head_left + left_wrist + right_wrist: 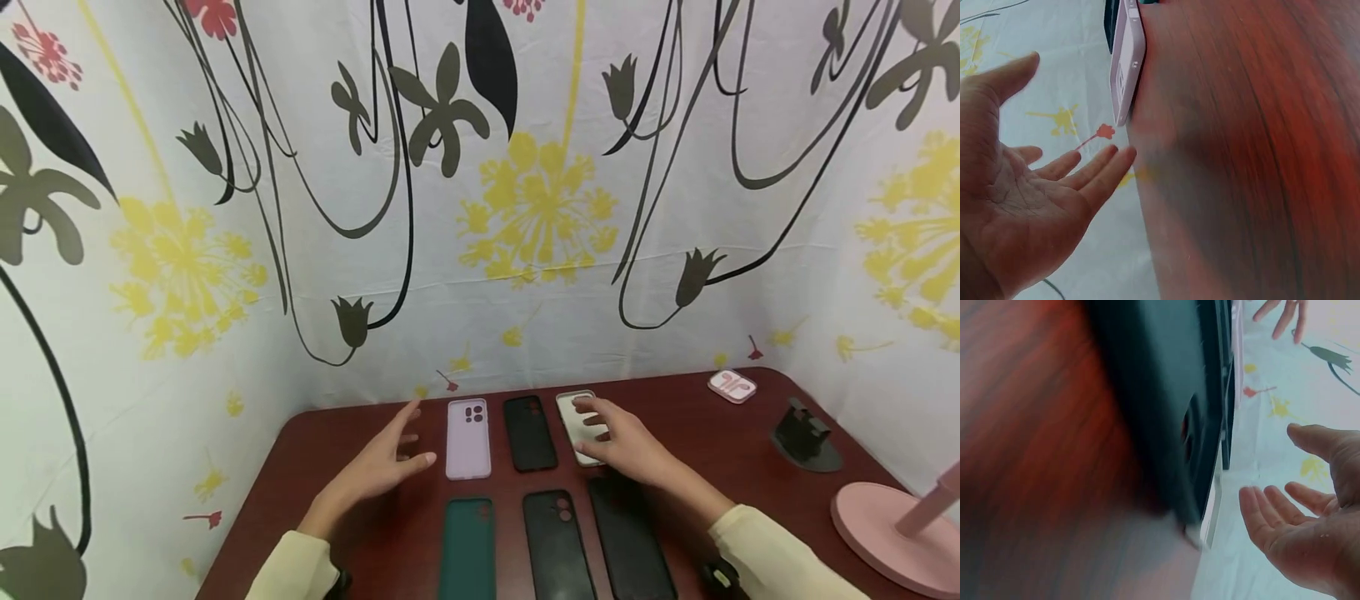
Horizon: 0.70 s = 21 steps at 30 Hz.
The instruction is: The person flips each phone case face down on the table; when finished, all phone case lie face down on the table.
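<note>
My left hand (382, 462) hovers over the table's left side, fingers spread and holding nothing. Nearest to it lies a lilac phone case (468, 442), with camera cutouts near its top. Over the white phone case (577, 421) in the back row, my right hand (626, 442) is held with fingers loosely bent and nothing between them; it partly hides that case. Between these two cases lies a black phone case (530, 433). The front row has a green phone case (468, 550), a black case with camera holes (558, 546) and a long black case (633, 542) by the right forearm.
On the dark red wooden table (675, 400), a small white and pink case (732, 386) sits at the back right. A black stand (804, 437) and a pink round base (877, 533) with a stem stand at right. A patterned cloth (480, 333) hangs behind.
</note>
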Available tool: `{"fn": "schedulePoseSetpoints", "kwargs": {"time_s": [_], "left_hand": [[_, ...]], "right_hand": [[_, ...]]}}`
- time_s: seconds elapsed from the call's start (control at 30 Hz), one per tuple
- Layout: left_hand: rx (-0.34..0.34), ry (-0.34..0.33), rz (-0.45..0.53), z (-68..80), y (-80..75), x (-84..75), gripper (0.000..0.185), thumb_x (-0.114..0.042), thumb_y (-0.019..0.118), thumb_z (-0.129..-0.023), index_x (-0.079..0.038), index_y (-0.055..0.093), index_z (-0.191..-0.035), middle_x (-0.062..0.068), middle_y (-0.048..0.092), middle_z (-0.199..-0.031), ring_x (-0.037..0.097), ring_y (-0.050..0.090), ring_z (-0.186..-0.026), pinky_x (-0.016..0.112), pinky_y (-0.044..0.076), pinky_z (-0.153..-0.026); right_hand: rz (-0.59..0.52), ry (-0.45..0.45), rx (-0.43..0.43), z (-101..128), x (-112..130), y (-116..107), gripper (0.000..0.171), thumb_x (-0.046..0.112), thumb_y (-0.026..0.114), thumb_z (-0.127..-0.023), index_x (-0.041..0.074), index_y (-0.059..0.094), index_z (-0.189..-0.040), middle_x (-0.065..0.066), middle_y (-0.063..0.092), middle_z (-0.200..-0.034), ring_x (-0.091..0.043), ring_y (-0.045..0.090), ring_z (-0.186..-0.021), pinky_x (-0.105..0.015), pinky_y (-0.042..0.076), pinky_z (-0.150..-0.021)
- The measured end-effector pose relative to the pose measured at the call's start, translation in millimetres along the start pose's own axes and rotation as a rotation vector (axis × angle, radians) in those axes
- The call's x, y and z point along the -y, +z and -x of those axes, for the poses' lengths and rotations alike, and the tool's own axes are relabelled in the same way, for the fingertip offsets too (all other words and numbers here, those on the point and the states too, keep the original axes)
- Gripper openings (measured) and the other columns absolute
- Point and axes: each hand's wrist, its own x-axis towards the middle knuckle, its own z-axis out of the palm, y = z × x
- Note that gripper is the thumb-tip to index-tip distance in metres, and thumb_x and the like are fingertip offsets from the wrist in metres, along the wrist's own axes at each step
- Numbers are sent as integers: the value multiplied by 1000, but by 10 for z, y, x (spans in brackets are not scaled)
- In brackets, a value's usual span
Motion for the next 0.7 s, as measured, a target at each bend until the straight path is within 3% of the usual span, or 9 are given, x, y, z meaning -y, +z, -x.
{"fn": "schedulePoseSetpoints", "kwargs": {"time_s": [0.23, 0.47, 0.7], "left_hand": [[-51, -78, 47, -194, 82, 45, 91, -36, 77, -98, -17, 23, -170, 20, 37, -169, 41, 57, -141, 62, 52, -112], [10, -144, 248, -387, 48, 30, 79, -23, 71, -104, -10, 27, -168, 25, 42, -164, 39, 65, -130, 49, 67, -84], [26, -196, 291, -579, 130, 55, 69, -21, 68, -105, -7, 34, -164, 25, 53, -154, 38, 70, -121, 47, 68, -70]], "right_hand": [[-180, 130, 82, -245, 150, 236, 60, 29, 72, -102, 11, 49, -154, -24, 57, -149, -39, 65, -128, -42, 63, -88], [-248, 162, 134, -486, 264, 435, 53, 30, 70, -103, 10, 54, -149, -22, 62, -144, -29, 68, -121, -43, 62, -93], [-357, 184, 212, -691, 341, 654, 57, 25, 68, -105, -2, 50, -152, -27, 60, -144, -32, 70, -119, -42, 64, -93]]}}
